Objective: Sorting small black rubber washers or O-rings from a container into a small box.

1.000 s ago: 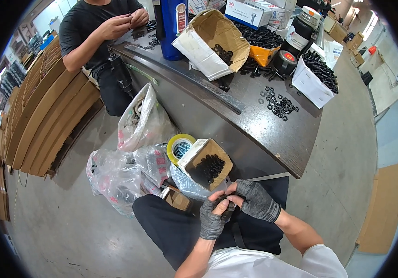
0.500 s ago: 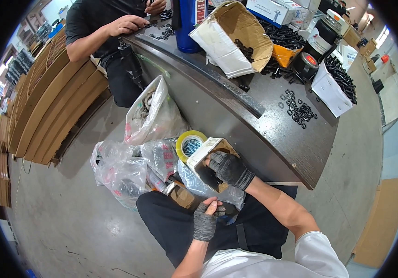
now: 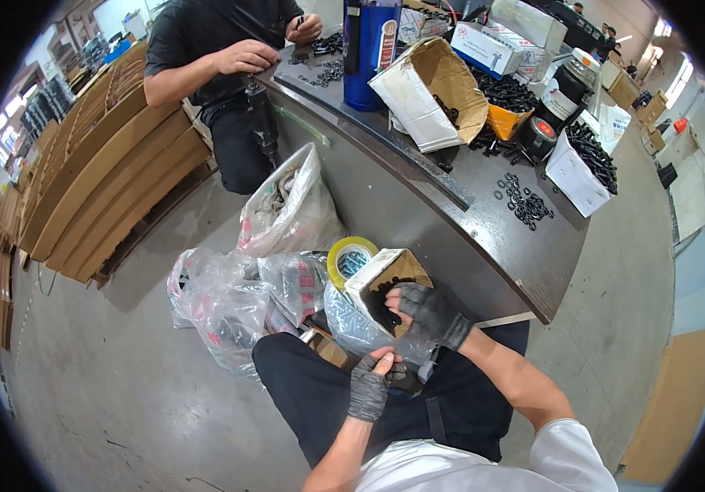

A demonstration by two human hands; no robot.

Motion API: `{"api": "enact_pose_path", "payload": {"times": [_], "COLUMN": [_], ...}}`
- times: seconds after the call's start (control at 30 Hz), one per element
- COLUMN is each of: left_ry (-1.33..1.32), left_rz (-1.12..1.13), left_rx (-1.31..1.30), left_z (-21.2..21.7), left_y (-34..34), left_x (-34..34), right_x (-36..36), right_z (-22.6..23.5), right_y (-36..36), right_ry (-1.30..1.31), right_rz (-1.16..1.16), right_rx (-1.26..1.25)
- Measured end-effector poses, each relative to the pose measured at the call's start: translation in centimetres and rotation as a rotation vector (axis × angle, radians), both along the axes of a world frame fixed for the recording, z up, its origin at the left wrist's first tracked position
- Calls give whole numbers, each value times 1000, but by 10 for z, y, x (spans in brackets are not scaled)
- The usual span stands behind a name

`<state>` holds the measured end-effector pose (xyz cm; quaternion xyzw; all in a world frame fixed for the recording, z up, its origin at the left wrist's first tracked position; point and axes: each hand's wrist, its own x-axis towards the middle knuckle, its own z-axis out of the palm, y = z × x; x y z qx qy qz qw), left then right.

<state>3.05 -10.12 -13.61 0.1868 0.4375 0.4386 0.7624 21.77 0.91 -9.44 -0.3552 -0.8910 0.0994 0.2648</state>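
Observation:
My right hand (image 3: 433, 315), in a dark grey fingerless glove, is at the mouth of a small open cardboard box (image 3: 366, 270). Its bare fingertips are curled in over small black metal parts (image 3: 383, 297) inside; whether they grip one is hidden. Below the box, over my lap, my left hand (image 3: 370, 384) wears a matching glove. Its thumb presses against the bent fingers, and anything pinched there is too small to make out. A roll of yellowish tape (image 3: 352, 243) lies against the box's far left side, with a clear plastic bag (image 3: 344, 316) under the box.
On the dark table (image 3: 516, 261) lie loose black washers (image 3: 525, 203), a white box of black bolts (image 3: 578, 193) and a tipped carton (image 3: 406, 90). Plastic bags (image 3: 225, 299) and a white sack (image 3: 291, 217) stand left. Across the table, a co-worker's hand (image 3: 246, 57) rests near its edge.
My right hand has drawn back slightly toward the box's near right rim, showing more black parts inside. My left hand keeps its pinch. The whole view has shifted a little.

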Motion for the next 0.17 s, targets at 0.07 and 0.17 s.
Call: {"api": "enact_pose_path", "payload": {"times": [0.07, 0.17], "left_ry": [11, -110], "left_rz": [-4, -70], "left_rx": [17, -86], "left_z": [-2, -7], "left_y": [2, 7], "left_x": [-5, -4], "right_x": [7, 42], "right_z": [28, 5], "right_y": [-25, -60], "right_ry": [42, -69], "right_rz": [-127, -180], "right_rx": [-22, -9]}}
